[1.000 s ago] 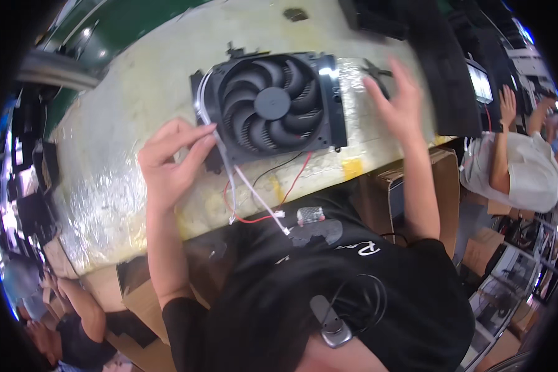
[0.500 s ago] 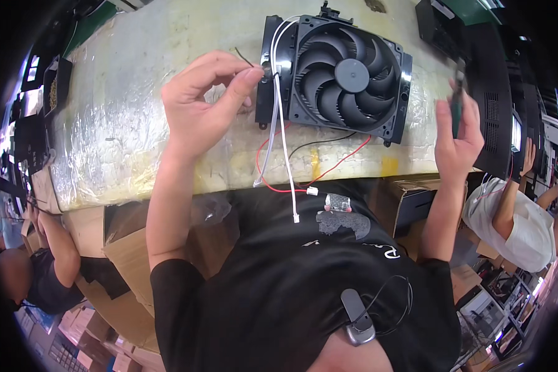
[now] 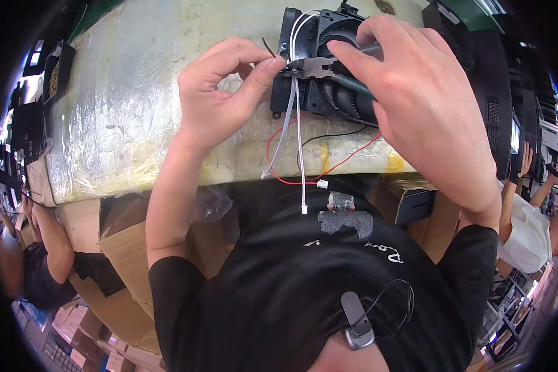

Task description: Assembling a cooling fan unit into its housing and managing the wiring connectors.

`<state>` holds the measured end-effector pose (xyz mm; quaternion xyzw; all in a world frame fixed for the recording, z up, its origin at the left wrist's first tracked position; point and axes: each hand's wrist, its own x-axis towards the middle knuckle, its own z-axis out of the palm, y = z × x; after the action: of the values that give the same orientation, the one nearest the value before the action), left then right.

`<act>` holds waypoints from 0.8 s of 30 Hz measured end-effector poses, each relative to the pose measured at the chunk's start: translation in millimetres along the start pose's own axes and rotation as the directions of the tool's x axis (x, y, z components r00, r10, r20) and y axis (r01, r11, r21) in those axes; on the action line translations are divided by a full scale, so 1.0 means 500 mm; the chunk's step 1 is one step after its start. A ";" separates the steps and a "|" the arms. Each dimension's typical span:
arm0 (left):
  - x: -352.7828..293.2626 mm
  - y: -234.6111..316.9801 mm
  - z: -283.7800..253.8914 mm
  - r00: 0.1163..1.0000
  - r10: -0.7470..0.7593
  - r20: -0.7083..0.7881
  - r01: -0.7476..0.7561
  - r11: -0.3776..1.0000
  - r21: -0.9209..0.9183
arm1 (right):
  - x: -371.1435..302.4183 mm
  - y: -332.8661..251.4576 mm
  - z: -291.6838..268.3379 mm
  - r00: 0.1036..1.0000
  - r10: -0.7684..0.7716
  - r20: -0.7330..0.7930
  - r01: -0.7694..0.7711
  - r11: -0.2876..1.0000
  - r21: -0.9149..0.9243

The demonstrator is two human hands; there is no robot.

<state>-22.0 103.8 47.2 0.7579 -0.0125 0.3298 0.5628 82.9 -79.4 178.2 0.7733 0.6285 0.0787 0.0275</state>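
My left hand (image 3: 226, 93) pinches a thin black cable tie (image 3: 268, 46) at the left side of a black fan unit (image 3: 347, 96). Its loose tail sticks up past my fingertips. In my right hand (image 3: 418, 90) are cutting pliers (image 3: 319, 67) with dark green handles. Their jaw tips reach the bundle beside my left thumb; whether they bite on the tie cannot be made out. White cables (image 3: 299, 142) pass through this spot and hang down over the table edge, one ending in a small white plug (image 3: 304, 209). My right hand covers much of the fan.
The fan unit lies on a plastic-wrapped padded table (image 3: 124, 136). Red wire (image 3: 268, 158) and black wire loop below it, near another white plug (image 3: 322, 184). A black monitor-like casing (image 3: 493, 105) stands at the right. Open cardboard boxes (image 3: 127, 260) are below left; other people work at both sides.
My right hand has swung left from the table's right side, bringing the pliers to the cable tie. My left hand and the fan unit have shifted slightly right in view.
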 end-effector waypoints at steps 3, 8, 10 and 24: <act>0.001 0.001 0.000 1.000 0.032 0.000 -0.032 0.999 0.026 | 0.007 -0.008 -0.003 0.999 -0.041 0.011 0.041 0.997 -0.065; -0.001 -0.002 -0.003 0.999 0.032 0.001 -0.032 0.999 0.039 | -0.005 0.000 0.011 0.996 -0.057 0.070 0.060 0.997 -0.045; -0.001 -0.006 0.003 1.000 -0.022 -0.003 0.022 0.998 -0.056 | -0.011 -0.003 0.022 0.997 -0.044 0.057 0.047 0.998 -0.046; -0.341 0.088 -0.066 0.711 -0.172 -0.681 0.411 0.888 0.205 | -0.315 0.264 0.254 0.623 0.781 -0.043 -0.685 0.571 0.452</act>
<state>-188.4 56.2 1.6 0.6749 0.3613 0.4725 0.4367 199.3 -253.6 57.8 0.9375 0.2483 0.0472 -0.2391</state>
